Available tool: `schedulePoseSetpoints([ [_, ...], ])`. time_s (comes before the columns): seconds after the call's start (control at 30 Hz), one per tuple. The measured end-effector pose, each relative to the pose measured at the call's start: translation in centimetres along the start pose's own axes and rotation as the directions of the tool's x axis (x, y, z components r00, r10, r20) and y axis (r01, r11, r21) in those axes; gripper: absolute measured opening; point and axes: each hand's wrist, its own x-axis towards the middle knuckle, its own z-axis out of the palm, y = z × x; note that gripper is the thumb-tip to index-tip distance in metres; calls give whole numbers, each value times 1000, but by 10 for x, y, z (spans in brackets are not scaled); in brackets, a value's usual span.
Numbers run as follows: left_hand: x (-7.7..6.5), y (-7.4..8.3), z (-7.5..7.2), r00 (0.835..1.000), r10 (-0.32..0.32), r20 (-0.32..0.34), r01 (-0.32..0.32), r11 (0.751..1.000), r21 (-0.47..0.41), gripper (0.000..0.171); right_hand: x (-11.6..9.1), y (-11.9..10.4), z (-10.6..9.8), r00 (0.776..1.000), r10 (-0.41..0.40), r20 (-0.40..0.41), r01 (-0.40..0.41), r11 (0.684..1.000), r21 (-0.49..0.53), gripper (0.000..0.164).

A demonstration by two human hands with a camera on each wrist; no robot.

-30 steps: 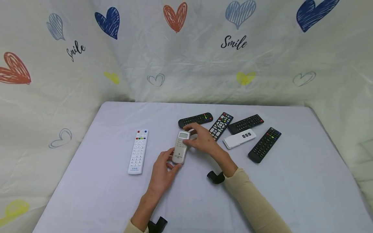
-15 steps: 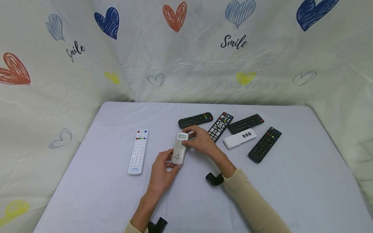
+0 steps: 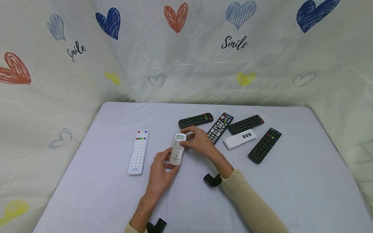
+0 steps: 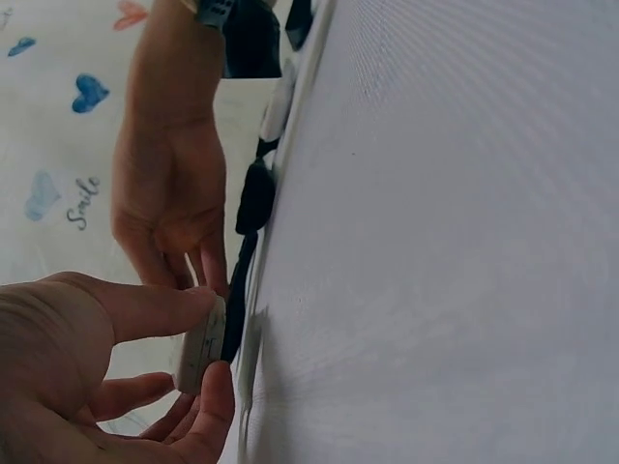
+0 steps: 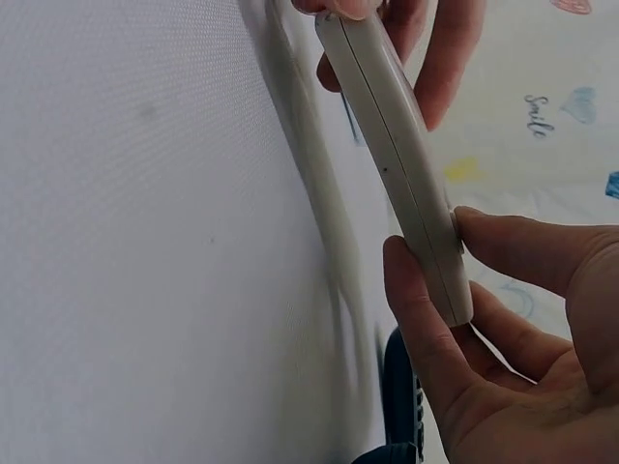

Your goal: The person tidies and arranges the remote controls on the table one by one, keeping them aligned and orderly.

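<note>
A small off-white air conditioner remote (image 3: 176, 152) with a display at its far end is held between both hands. My left hand (image 3: 161, 171) grips its near end, thumb at the bottom corner. At the display end, my right hand (image 3: 201, 140) pinches it with the thumb on the front and fingers round the top and back. The left wrist view shows the remote's narrow end (image 4: 201, 348) between thumb and fingers. In the right wrist view the remote's side seam (image 5: 397, 164) faces the camera, and the remote stands clear of the tablecloth.
A long white remote (image 3: 138, 152) lies to the left. Behind and right lie a black rounded remote (image 3: 196, 120), a black remote with white buttons (image 3: 220, 127), another black remote (image 3: 246, 124), a white slim remote (image 3: 239, 138) and a black remote (image 3: 265, 145). White cloth covers the table (image 3: 96, 194).
Both hands have shifted slightly left with the air conditioner remote, keeping their hold on it. The other remotes have stayed in place.
</note>
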Motion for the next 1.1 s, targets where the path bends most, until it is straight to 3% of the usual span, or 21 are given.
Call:
schedulePoseSetpoints([
  [0.4,-3,-1,-6,999,-35,-27,36,998,44,76,-1,-5,9,1000,-6,4,6,1000,-13,50],
  [0.77,-3,-3,-8,998,-25,-55,28,998,49,74,1,-6,19,998,-58,8,58,997,-59,49],
  [1.1,-2,-4,-12,997,-26,-68,31,997,76,74,3,-11,24,996,-86,25,87,996,-31,49],
])
